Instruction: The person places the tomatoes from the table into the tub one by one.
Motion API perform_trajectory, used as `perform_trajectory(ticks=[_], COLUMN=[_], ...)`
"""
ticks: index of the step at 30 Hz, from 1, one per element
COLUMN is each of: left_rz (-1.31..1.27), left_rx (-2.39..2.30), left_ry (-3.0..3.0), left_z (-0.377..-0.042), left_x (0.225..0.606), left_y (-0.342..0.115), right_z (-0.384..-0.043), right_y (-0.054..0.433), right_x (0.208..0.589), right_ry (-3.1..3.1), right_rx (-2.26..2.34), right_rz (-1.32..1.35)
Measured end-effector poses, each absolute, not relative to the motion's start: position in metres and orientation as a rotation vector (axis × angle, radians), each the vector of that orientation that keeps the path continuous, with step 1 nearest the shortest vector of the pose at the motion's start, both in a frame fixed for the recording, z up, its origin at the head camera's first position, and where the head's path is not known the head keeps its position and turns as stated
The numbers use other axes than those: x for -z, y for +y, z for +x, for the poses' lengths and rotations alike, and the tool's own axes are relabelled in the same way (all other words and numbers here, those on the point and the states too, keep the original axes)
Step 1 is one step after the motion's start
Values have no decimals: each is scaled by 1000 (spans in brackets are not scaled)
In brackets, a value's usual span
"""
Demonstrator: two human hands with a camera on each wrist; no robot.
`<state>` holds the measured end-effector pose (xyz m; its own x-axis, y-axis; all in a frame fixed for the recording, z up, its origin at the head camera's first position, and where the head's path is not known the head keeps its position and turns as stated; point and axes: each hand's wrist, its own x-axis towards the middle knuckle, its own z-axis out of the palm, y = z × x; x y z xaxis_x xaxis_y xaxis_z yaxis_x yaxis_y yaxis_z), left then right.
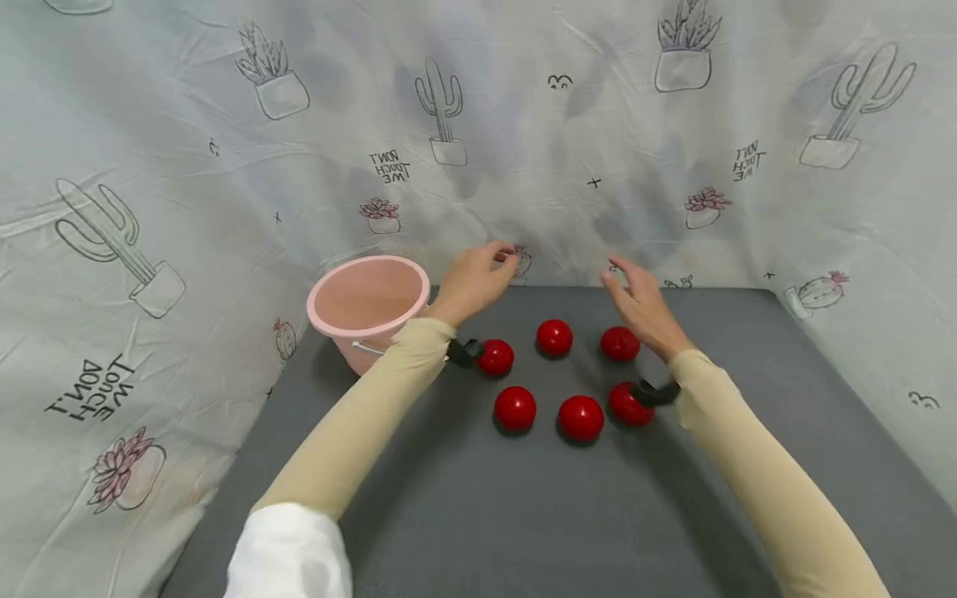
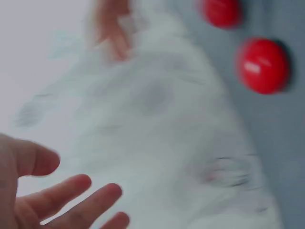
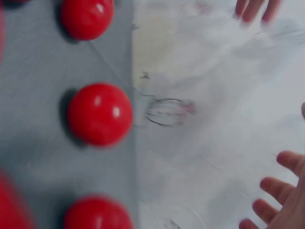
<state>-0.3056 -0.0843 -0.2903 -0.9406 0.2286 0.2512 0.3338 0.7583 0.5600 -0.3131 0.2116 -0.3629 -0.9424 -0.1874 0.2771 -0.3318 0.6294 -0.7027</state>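
Note:
My left hand (image 1: 475, 281) is raised beside the pink bucket (image 1: 359, 334), fingers loosely bent and holding nothing. Across from it, my right hand (image 1: 646, 309) hovers over the right side of several shiny red balls (image 1: 581, 418), also with nothing in its grasp. The balls rest in a rough ring on the grey table. In the left wrist view the left fingers (image 2: 71, 191) are spread apart, away from a red ball (image 2: 264, 66). The right wrist view shows the right fingers (image 3: 276, 191) apart, with a red ball (image 3: 100, 114) on the table.
The pink bucket stands at the back left with its white handle (image 1: 368, 348) hanging down. A pale cloth (image 1: 523, 124) printed with cacti hangs behind and along both sides of the grey table (image 1: 478, 515). Each wrist wears a black strap (image 1: 655, 393).

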Motion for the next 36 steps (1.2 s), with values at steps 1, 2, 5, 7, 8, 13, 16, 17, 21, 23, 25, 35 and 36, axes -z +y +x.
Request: perform_trajectory(ticks=[1,2,5,7,8,13,16,17,21,23,25,35,36], left_rz=[-439,-414,-285,-116,-39,271,350,360,326,296,284,401,408], left_rx=[1035,1104,1287,1432,1528,1943,2023,2036,2083,2104,2105,2027,2018], left_ry=[-2708,-2623,-2337,-2136,-2023,-1571,-1566,-1587,-1617,-1648,-1685,-1695,-1704], left_z=[-292,-281,-257,-254,-254,-265,-270,-271,-273,-275,-277,-284,-284], left_x=[284,279,274,279,283,323,349,357,373,379,383,394,395], left_y=[-100,-118,-181,-220,-237,-284,-291,-292,-290,-289,-287,-276,-274], right_z=[-298,-282,-249,-237,-231,-216,-211,-210,-211,-211,-212,-213,-212], right_y=[225,237,266,279,285,293,290,288,282,281,280,273,273], right_x=[369,375,401,419,427,462,474,476,480,482,482,485,485], right_ry=[-2584,-2502,-2206,-2011,-1924,-1782,-1932,-2016,-2377,-2487,-2575,-2886,-2890], right_rx=[-1316,-1415,-1742,-1922,-2005,-2135,-2049,-1993,-1704,-1628,-1561,-1384,-1379], right_rz=[428,414,421,436,441,393,340,328,338,384,415,359,350])
